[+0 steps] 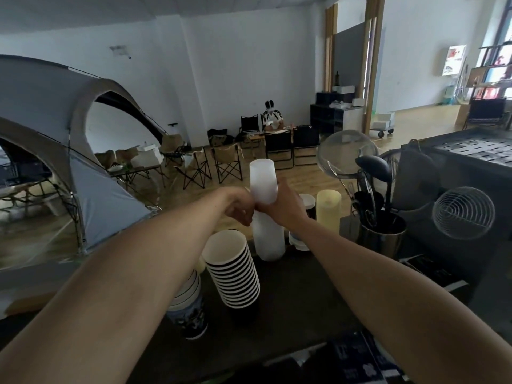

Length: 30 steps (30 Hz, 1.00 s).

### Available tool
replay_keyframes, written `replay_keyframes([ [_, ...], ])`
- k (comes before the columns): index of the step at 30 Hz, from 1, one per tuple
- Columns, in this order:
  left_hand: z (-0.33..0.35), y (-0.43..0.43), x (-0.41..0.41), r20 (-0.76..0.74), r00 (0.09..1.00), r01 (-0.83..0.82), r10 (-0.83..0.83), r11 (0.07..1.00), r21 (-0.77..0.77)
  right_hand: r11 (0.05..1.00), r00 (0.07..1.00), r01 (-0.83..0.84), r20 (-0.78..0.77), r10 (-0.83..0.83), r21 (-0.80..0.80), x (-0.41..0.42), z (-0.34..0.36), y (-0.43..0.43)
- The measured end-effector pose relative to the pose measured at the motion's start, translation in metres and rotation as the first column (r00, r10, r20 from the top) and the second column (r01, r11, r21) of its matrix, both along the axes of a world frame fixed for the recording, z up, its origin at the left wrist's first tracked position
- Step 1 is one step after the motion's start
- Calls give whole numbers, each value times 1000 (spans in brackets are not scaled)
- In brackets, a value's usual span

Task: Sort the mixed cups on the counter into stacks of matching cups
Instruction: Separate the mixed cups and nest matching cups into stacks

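Gripping translucent cup stack (263, 184): both hands.

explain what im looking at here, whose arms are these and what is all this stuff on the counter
This is one picture from a camera worn on a person's head, looking down at their own bare arms. No machine is involved. Both hands, left hand and right hand, meet around a tall stack of frosted white cups standing on the dark counter. Nearer the camera is a leaning stack of black-and-white striped paper cups, and a pale yellow stack stands to the right. A metal pot of kitchen utensils sits further right.
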<state>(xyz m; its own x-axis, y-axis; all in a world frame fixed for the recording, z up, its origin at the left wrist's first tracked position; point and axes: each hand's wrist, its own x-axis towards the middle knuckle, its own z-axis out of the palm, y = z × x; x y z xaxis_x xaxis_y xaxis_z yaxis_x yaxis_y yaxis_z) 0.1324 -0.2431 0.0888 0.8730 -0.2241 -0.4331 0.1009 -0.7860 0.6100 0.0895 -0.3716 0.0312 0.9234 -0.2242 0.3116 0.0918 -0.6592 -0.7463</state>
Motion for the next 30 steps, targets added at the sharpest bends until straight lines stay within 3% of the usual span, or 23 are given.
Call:
replay_keyframes([
  [5, 14, 9, -18, 40, 999, -2, 0, 999, 45, 1000, 1000, 9, -9, -10, -6, -3, -1, -1],
  [11, 39, 19, -35, 243, 969, -1, -43, 984, 178, 999, 999, 32, -3, -32, 28, -21, 6, -6],
  [15, 73, 27, -55, 322, 931, 62, -174, 943, 328, 978, 957, 138, 234, -172, 155, -49, -7, -7],
  [17, 91, 33, -74, 246, 928, 154, -280, 888, 432, 972, 937, 162, 283, -206, 171, -62, -27, -5],
  [20, 98, 38, -103, 103, 914, 253, -391, 751, 609, 999, 999, -21, -43, 23, 43, -70, -66, 3],
  [22, 89, 39, -114, 55, 897, 283, -439, 667, 689, 976, 936, -215, -280, 215, 28, -79, -89, 12],
  [24, 76, 42, -120, 16, 893, 298, -450, 618, 727, 930, 839, -348, -402, 367, 121, -91, -107, 24],
  [27, 59, 47, -122, -16, 898, 317, -440, 620, 717, 910, 784, -398, -472, 403, 116, -106, -122, 41],
  [30, 54, 53, -125, 49, 887, 299, -458, 653, 696, 930, 855, -341, -365, 368, 138, -115, -128, 58],
])
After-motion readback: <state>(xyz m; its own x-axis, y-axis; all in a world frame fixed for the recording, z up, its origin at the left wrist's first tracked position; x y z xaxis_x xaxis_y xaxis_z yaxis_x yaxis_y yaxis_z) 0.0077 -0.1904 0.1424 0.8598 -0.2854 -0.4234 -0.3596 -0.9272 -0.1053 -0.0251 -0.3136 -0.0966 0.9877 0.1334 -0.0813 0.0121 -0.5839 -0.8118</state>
